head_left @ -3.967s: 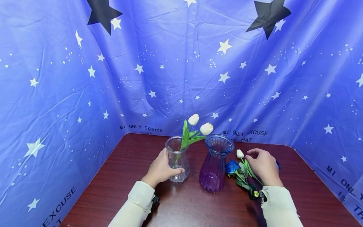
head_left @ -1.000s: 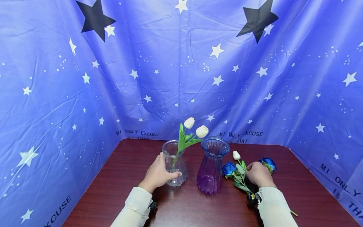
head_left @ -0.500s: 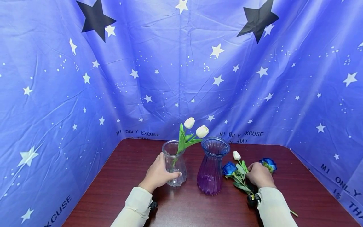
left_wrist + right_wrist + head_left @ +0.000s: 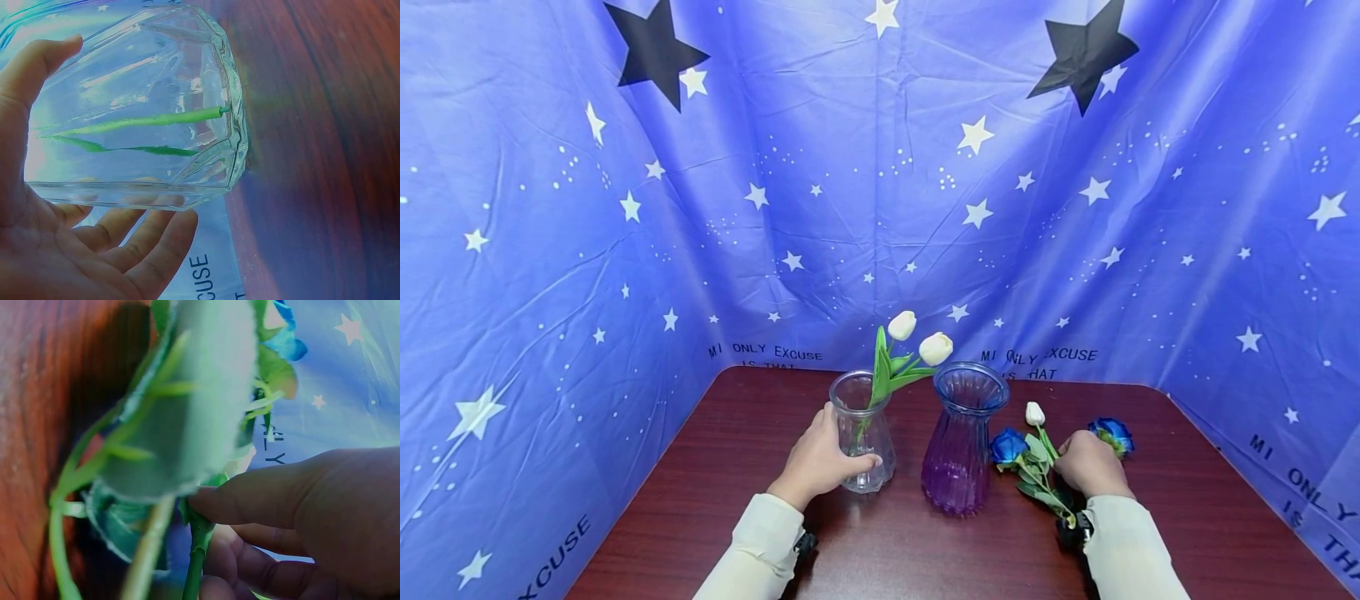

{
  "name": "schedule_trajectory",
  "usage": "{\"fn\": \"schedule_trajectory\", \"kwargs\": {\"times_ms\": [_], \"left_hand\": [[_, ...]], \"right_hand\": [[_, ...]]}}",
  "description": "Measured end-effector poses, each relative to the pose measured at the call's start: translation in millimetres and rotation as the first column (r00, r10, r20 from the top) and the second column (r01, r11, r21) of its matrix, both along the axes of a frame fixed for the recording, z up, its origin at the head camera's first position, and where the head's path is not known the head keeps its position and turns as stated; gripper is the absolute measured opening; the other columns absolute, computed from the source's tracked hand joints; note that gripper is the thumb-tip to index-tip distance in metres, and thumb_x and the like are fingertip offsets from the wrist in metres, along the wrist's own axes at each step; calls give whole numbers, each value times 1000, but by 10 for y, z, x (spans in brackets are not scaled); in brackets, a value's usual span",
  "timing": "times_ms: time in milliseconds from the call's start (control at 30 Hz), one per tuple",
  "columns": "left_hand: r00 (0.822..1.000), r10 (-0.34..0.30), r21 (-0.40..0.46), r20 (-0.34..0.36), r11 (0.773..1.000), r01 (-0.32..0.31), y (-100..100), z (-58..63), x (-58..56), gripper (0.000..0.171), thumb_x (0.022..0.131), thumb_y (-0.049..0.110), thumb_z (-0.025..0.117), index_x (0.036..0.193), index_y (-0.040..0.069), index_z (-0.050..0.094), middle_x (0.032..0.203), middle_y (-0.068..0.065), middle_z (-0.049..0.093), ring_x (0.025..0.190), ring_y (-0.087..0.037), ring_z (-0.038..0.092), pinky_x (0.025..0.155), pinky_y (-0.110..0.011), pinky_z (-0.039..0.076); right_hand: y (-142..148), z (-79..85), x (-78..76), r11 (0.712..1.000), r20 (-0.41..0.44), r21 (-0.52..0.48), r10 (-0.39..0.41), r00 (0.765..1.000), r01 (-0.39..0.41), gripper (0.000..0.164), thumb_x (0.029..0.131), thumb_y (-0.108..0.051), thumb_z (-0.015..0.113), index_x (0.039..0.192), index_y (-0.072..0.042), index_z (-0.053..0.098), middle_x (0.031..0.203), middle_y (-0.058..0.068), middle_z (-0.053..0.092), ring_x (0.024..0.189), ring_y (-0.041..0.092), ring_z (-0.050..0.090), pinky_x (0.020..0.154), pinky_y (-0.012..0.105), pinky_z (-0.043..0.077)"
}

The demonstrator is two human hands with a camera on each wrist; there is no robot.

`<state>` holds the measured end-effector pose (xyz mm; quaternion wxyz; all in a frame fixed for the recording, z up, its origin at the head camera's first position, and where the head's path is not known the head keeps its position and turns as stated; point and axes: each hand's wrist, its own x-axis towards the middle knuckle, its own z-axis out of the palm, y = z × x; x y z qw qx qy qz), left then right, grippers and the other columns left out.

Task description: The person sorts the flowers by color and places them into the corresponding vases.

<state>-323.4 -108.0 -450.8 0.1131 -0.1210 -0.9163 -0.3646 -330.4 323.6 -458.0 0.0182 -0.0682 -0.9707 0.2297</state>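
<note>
My left hand (image 4: 815,458) grips the side of a clear glass vase (image 4: 878,437), thumb across its front. Two white tulips, one upper (image 4: 902,326) and one lower (image 4: 936,348), lean right out of it; a green stem (image 4: 156,119) shows through the glass in the left wrist view. On the right, my right hand (image 4: 1092,464) pinches a third white tulip (image 4: 1034,413) by its green stem (image 4: 197,556) between thumb and fingers. A blue rose (image 4: 1008,447) lies just left of that tulip, its large leaf (image 4: 194,419) partly covering the fingertips in the right wrist view.
A ribbed vase (image 4: 957,458), blue above and purple below, stands between the hands. Another blue rose (image 4: 1112,436) lies beyond my right hand. The dark red wooden table (image 4: 880,550) ends at a blue star-printed curtain (image 4: 850,208) behind and at both sides.
Four seconds ago my right hand hovered by the tulip with looser fingers; now it pinches the stem. In the last half second the tulip's head shifted right. My left hand stays on the clear vase.
</note>
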Motion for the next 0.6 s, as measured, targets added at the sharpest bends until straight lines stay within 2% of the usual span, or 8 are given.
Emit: {"fn": "schedule_trajectory", "kwargs": {"times_ms": [100, 333, 467, 600], "left_hand": [[1000, -3, 1, -3, 1000, 3, 3, 3, 3, 98, 68, 57, 90, 141, 11, 44, 124, -9, 58, 114, -28, 63, 94, -51, 54], [1000, -2, 7, 7, 1000, 2, -1, -11, -4, 98, 68, 58, 90, 141, 12, 44, 124, -8, 59, 113, -26, 63, 94, -50, 55], [1000, 2, 9, 13, 1000, -2, -3, -21, -10, 98, 68, 58, 90, 143, 13, 44, 124, -6, 59, 113, -25, 63, 94, -49, 55], [1000, 1, 7, 7, 1000, -1, -2, -29, -18, 98, 68, 58, 90, 142, 13, 44, 124, -6, 59, 113, -25, 63, 93, -49, 55]], "right_hand": [[7, 46, 2, 1000, 10, 6, -10, 1000, 10, 27, 82, -5, 64, 59, -16, 55, 63, -2, 47, 65, 22, 50, 60, 36, 41], [19, 140, 22, 1000, -14, 25, -16, 1000, 16, 12, 81, -8, 64, 72, -12, 70, 81, 7, 67, 74, 27, 60, 65, 44, 49], [16, 191, 23, 999, -46, 30, -14, 999, 15, 13, 79, -7, 63, 81, -9, 76, 94, 13, 73, 83, 32, 66, 73, 53, 54], [-2, 259, 26, 999, -90, 35, -19, 996, 22, 16, 79, -6, 62, 83, -9, 77, 91, 11, 74, 84, 33, 67, 72, 52, 53]]}}
